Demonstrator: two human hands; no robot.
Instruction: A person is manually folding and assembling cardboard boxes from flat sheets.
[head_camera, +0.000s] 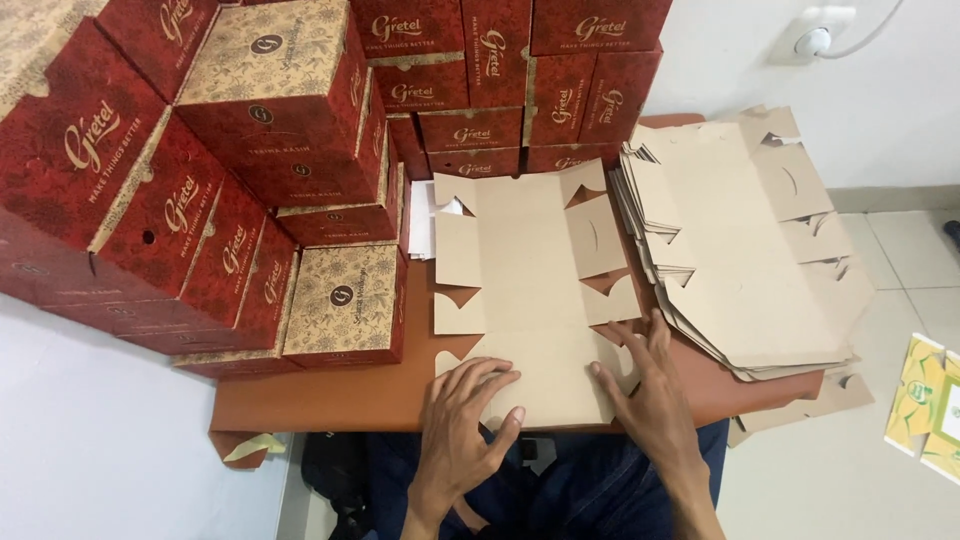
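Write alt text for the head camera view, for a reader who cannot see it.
Seen from above, a person's left hand and right hand press flat on the near edge of an unfolded brown cardboard box blank on a small brown table. Finished red and gold boxes are stacked to the left and behind, and a pile of flat blanks lies to the right.

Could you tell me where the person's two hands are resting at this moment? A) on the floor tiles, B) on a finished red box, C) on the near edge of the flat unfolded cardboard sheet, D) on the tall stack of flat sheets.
C: the left hand and the right hand both lie flat on the near flap of the unfolded cardboard sheet on the brown table.
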